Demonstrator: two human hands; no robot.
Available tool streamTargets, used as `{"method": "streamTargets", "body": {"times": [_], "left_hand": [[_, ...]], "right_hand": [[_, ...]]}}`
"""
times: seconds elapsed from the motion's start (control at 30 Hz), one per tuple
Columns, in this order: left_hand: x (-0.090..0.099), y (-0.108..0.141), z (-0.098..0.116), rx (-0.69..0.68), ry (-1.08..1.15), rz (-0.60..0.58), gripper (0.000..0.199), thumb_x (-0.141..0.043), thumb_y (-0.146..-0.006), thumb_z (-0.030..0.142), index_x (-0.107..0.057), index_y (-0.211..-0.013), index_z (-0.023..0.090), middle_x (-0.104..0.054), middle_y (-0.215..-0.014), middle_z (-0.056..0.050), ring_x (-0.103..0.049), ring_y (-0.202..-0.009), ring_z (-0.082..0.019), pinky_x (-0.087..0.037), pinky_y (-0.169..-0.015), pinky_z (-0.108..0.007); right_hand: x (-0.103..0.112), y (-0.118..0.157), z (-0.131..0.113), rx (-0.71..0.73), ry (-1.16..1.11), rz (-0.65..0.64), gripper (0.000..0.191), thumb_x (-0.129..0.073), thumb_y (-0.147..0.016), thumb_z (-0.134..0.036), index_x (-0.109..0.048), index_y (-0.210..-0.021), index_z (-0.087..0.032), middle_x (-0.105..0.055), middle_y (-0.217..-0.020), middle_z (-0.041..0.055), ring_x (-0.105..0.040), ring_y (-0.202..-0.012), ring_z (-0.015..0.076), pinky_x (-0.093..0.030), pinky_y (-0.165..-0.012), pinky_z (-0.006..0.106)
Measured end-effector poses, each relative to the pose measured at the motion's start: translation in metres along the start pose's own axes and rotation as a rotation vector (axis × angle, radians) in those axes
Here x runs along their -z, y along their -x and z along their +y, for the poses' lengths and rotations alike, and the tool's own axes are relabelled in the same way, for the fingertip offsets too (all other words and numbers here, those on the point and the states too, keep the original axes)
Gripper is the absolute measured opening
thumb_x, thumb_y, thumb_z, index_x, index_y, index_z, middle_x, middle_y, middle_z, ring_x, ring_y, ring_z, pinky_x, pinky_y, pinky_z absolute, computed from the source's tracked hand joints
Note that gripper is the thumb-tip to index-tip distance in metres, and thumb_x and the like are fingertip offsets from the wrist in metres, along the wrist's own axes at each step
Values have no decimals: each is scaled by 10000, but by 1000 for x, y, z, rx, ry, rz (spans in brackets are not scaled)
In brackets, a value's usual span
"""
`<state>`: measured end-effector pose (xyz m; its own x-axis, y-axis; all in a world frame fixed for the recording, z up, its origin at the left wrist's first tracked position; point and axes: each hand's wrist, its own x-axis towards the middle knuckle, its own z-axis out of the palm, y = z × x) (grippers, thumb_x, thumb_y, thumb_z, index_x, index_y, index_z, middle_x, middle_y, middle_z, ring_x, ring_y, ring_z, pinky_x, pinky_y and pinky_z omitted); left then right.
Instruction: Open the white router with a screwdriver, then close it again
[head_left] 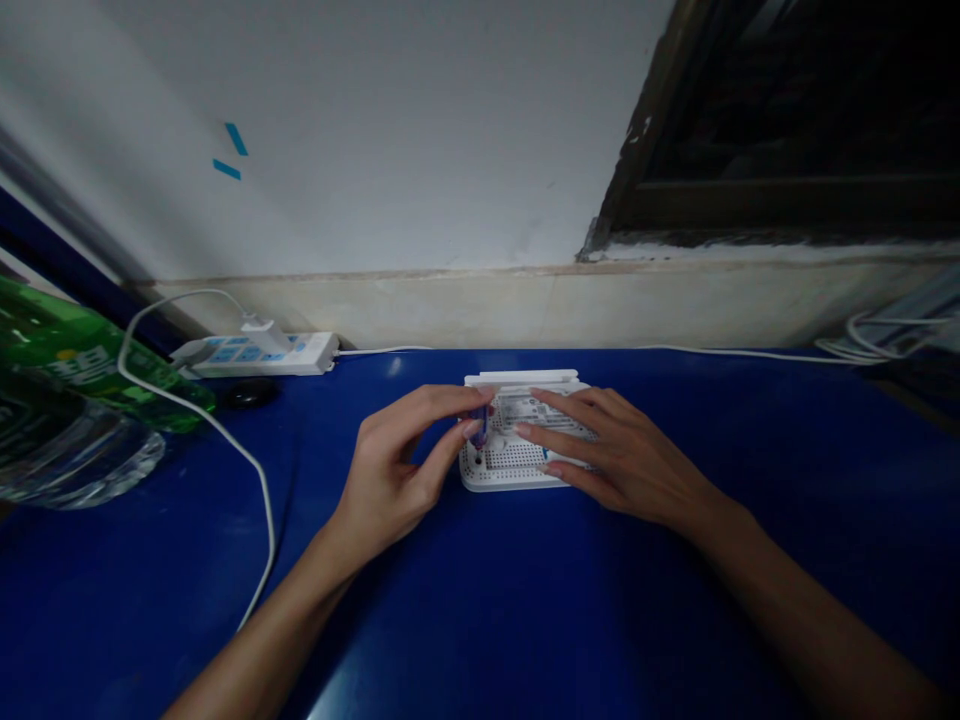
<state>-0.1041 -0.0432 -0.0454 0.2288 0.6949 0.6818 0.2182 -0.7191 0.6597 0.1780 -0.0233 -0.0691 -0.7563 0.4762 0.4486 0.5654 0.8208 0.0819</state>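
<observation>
1. Left hand (397, 470): thumb and fingers pinched on one driver (480, 425), held upright at the router's eight o'clock corner, seemingly to line up with a hole there; whether the tip touches, I cannot tell.
2. Right hand (630, 455): fingers spread on the router from three o'clock, probably steadying it.
3. One router (517, 460), underside apparently up, lying flat mid-surface (480, 600) between the hands.
4. Toward nine o'clock: one strip (322, 355) against the wall, likely for outlet reach; one plug (268, 337); two bottles (90, 350).
5. Ten o'clock: two blue tapes (235, 139) on the wall (420, 140).
</observation>
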Motion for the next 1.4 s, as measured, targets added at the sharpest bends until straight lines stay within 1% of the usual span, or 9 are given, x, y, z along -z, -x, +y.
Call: {"method": "streamTargets", "body": {"times": [0.17,0.33,0.43,0.53,0.83,1.0,1.13,1.23,1.4], "left_hand": [[3,-4,-1,-15,64,73,347,-807,-838,100,-750,-1140,260,-710,-978,-48,-680,-881,-190,-589,-846,-369],[6,-4,4,8,22,-81,332,-634,-967,86,-719,-1240,254,-742,-1200,-69,-684,-1122,-206,-551,-994,-381],[4,-3,5,29,35,-69,336,-622,-975,92,-717,-1249,261,-763,-1171,-60,-713,-1074,-208,-578,-954,-377],[1,-2,5,34,52,-47,322,-638,-967,98,-725,-1233,256,-764,-1152,-65,-718,-1047,-214,-594,-912,-376],[3,-3,6,8,6,-53,381,-646,-953,58,-715,-1258,277,-764,-1158,-20,-711,-1054,-166,-570,-915,-316],[4,-3,7,2,-21,-47,407,-656,-945,59,-708,-1276,289,-766,-1175,-14,-713,-1062,-163,-570,-919,-315],[4,-3,6,0,-47,-36,427,-657,-946,58,-699,-1293,303,-764,-1195,-7,-713,-1079,-160,-566,-940,-315],[4,-3,5,-4,-54,-34,431,-661,-946,62,-696,-1301,305,-762,-1207,-8,-713,-1085,-163,-566,-941,-317],[5,-2,5,-1,-49,-42,432,-665,-944,69,-690,-1313,292,-763,-1191,-13,-711,-1078,-164,-559,-940,-313]], "right_hand": [[2,0,-1,-12,-6,-5,558,-551,-1028,-372,-398,-1564,-385,-521,-1543,97,-573,-1170,299,-501,-943,514],[1,0,-3,-86,-112,31,479,-599,-1003,-336,-539,-1477,-318,-605,-1469,88,-596,-1209,298,-508,-985,520],[-2,-4,-8,-180,-314,218,292,-671,-948,-246,-719,-1234,-287,-746,-1232,72,-681,-1106,259,-546,-953,466],[-3,-10,-15,-266,-501,406,200,-734,-879,-173,-779,-1038,-287,-799,-984,42,-733,-898,234,-589,-814,419],[0,-11,-17,-579,-971,514,124,-806,-827,-229,-822,-927,-300,-812,-880,21,-759,-801,215,-630,-718,361],[-5,-4,-7,-734,-1071,542,89,-856,-783,-286,-823,-864,-301,-818,-842,18,-774,-751,210,-638,-640,323],[-7,-3,-3,-777,-1163,608,63,-852,-789,-295,-814,-839,-296,-816,-816,11,-765,-703,187,-621,-629,306],[-4,-7,-3,-786,-1226,647,69,-866,-755,-294,-808,-791,-296,-801,-765,0,-736,-647,150,-592,-596,263],[4,-14,-6,-954,-1324,659,96,-877,-651,-226,-805,-695,-271,-767,-682,-5,-666,-578,98,-523,-549,189]]}}
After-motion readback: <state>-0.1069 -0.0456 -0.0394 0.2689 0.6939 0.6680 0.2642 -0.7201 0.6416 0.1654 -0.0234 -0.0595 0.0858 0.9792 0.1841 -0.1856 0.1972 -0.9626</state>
